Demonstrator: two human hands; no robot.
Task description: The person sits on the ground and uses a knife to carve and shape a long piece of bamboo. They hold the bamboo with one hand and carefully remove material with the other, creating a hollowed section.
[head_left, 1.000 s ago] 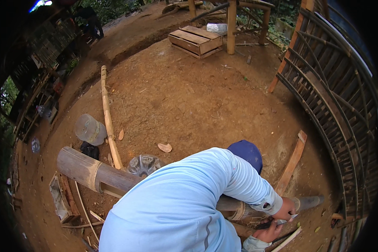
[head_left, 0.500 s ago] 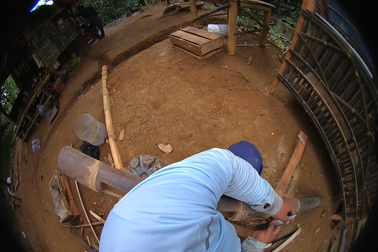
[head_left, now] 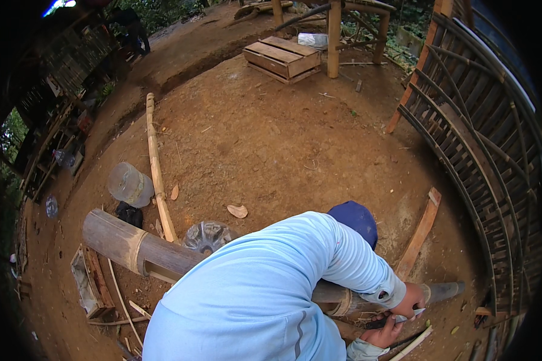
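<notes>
Neither of my hands is in view. A co-worker in a light blue long-sleeved shirt [head_left: 247, 289] and dark blue cap [head_left: 354, 221] bends over in front of me, back toward me. The co-worker's upper hand [head_left: 411, 298] and lower hand [head_left: 384, 334] come together at the thin end of a long, thick bamboo pole [head_left: 111, 237]. A pale pointed blade [head_left: 417, 314] shows between these hands; its handle is hidden. The co-worker's body covers the pole's middle. An opening is cut in the pole's left part.
A peeled wooden pole [head_left: 154, 159], a clear plastic bucket [head_left: 129, 185] and a large clear bottle [head_left: 208, 236] lie left. A wooden plank [head_left: 420, 231] lies right, near a bamboo slat panel [head_left: 476, 138]. A wooden crate [head_left: 282, 59] stands at the back on brown earth.
</notes>
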